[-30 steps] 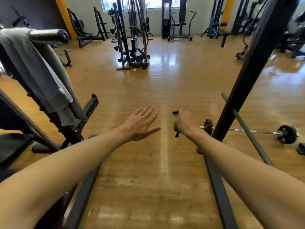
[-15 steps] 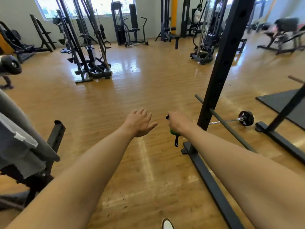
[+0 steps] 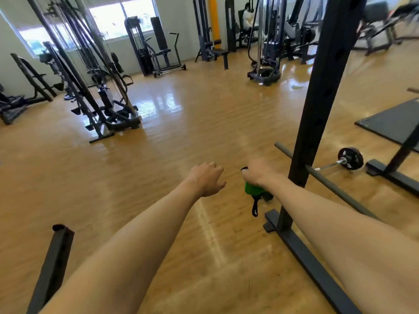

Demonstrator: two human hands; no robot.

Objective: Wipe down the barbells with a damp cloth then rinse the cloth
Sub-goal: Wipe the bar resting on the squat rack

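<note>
Gym floor [image 3: 181, 137] is gleaming round a black upright [image 3: 317, 114]. Just left of it, the right hand [image 3: 257, 173] is gripping a green item [image 3: 251, 189], possibly the cloth. Farther left, the left hand [image 3: 207, 180] is hanging relaxed. The barbell [image 3: 350, 158] is lying on the floor right of it.

Both bare forearms stretch forward and converge toward the hands, low beside the black upright post [image 3: 317, 109]; the left arm rises from the lower left, well clear of the post; the right forearm crosses in front of the post's lower part; the left hand [image 3: 207, 180] hangs palm down, farther from the post, fingers loosely curled, thumb spread, holding nothing; the right hand [image 3: 257, 174], just left of the post, is turned back up, its fingers wrapped round a green object [image 3: 251, 189] that shows below the fist; the hands are near each other but apart.
</note>
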